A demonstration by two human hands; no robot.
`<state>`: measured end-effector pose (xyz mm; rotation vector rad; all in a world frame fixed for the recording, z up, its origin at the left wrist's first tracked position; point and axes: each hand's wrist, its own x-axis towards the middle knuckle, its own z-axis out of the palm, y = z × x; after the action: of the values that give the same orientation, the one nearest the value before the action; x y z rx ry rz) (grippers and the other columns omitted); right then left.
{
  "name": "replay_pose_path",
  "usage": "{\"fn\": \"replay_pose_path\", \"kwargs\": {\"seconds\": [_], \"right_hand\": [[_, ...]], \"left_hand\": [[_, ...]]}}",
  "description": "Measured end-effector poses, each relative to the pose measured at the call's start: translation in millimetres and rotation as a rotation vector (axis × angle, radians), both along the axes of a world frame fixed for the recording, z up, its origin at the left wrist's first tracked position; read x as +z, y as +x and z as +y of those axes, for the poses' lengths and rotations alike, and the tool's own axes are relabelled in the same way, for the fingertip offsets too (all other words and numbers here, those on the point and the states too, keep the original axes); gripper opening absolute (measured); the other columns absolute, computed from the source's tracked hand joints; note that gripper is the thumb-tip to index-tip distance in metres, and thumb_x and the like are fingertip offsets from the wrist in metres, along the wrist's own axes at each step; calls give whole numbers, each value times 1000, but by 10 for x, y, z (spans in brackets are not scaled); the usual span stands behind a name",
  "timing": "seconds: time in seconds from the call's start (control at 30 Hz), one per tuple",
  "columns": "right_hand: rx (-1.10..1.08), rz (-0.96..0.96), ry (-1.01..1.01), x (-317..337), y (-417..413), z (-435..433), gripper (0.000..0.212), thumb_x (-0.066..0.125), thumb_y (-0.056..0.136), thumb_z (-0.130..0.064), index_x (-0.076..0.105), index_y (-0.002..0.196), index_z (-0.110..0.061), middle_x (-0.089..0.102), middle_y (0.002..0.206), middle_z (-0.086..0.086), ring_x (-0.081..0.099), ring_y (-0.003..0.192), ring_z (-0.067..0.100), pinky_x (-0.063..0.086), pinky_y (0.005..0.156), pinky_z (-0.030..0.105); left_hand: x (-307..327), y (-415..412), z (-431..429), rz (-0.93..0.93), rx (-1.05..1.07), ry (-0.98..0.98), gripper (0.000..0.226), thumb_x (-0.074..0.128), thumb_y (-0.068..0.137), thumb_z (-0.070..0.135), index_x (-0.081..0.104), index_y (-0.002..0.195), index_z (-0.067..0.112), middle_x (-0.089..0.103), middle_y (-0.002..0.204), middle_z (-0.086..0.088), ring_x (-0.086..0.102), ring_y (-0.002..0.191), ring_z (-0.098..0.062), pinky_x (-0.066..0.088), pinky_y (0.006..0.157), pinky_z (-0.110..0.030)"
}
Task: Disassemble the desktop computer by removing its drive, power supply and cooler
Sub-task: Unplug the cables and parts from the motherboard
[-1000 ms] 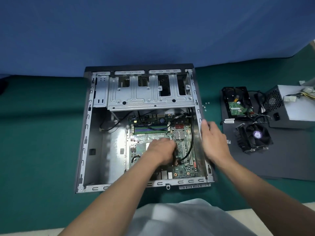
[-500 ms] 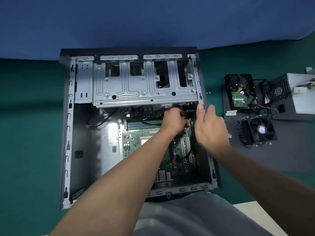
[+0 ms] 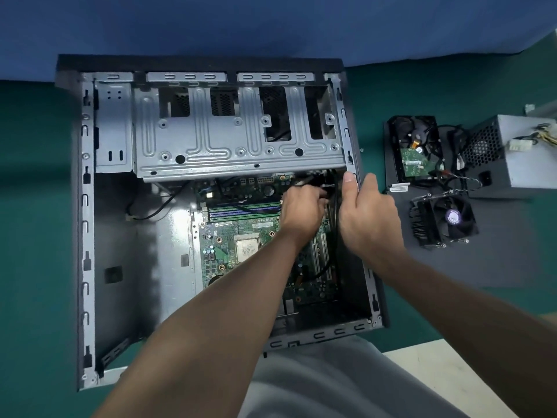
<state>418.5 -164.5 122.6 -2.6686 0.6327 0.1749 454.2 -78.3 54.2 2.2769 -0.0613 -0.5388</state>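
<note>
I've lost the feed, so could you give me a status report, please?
Left hand grips black cables inside case. Right hand holds case rim. Drive, power supply, cooler out on mat. Drive cage overhangs the cables.

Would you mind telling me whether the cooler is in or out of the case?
Out: the cooler lies on the mat beside the case, processor bare.

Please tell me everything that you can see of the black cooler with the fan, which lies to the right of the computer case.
The black square cooler lies outside the grey metal computer case, flat on the dark grey mat, fan upward. The blades are black; the hub bears a round purple and white label. Dark metal fins show on its side toward the case, silvery screws at the corners. A thin twisted cable runs from near its upper edge. Nothing else touches it.
</note>
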Motion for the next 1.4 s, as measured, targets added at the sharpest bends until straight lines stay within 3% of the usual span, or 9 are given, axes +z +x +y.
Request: {"fn": "replay_pose_path", "kwargs": {"seconds": [0.2,0.27,0.43,0.57,0.63,0.77,0.93,1.17,1.4], "right_hand": [[-2,12,-20,-2,3,-12,38,22,100,-50,33,89,-15,28,63,-2,50,76,38,41,70,47],[3,18,-22,11,-4,-5,39,22,99,-51,32,88,-15,30,63,-1,52,79,40,41,71,48],[-1,40,-21,33,2,-2,43,19,99,-53,34,89,-14,33,66,-1,53,85,42,40,73,47],[-4,36,-30,39,4,8,43,19,99,-53,35,90,-14,37,70,3,53,86,42,41,74,48],[-2,38,-33,33,0,5,43,19,99,-53,35,90,-14,36,69,1,53,86,41,38,72,46],[-1,37,-28,22,-4,-14,43,18,98,-54,35,89,-15,33,66,-2,53,85,41,36,70,45],[1,12,-30,11,-3,-15,44,19,99,-54,36,89,-15,48,76,10,54,86,42,36,71,44],[34,-1,-38,-8,1,-41,47,15,98,-55,38,93,-14,43,76,6,46,76,34,38,71,45],[34,-37,-80,-40,-2,-48,58,15,99,-54,46,106,-6,44,74,6,45,71,32,37,66,40]], "left_hand": [[-50,37,-74,178,248,-120,19,57,93,4,73,85,-1,75,91,-13,45,48,0,37,50,-2],[-48,16,-87,136,228,-127,19,57,92,2,74,86,0,74,88,-13,42,46,1,36,54,0],[-25,-65,-35,-55,78,-93,21,55,90,1,74,82,1,71,76,-18,44,59,-22,39,66,-29],[-24,-33,-110,151,371,-206,19,57,90,-1,73,82,-6,73,87,-19,58,68,-19,41,67,-5],[-24,-49,-163,173,418,-229,19,57,91,1,74,85,-4,73,87,-17,62,79,-21,46,71,-14],[42,-197,-137,7,263,-267,29,51,89,-4,65,65,5,56,58,-3,42,51,-13,35,54,-30],[93,-161,-54,16,206,-129,25,52,95,10,68,111,-2,68,110,-20,60,103,-34,44,93,-38],[127,-295,258,-40,183,157,21,55,93,13,61,113,9,59,110,-6,52,90,-17,39,75,-30],[282,-368,721,-62,278,173,17,50,97,15,56,113,13,55,99,6,55,89,-15,44,71,-29]]}}
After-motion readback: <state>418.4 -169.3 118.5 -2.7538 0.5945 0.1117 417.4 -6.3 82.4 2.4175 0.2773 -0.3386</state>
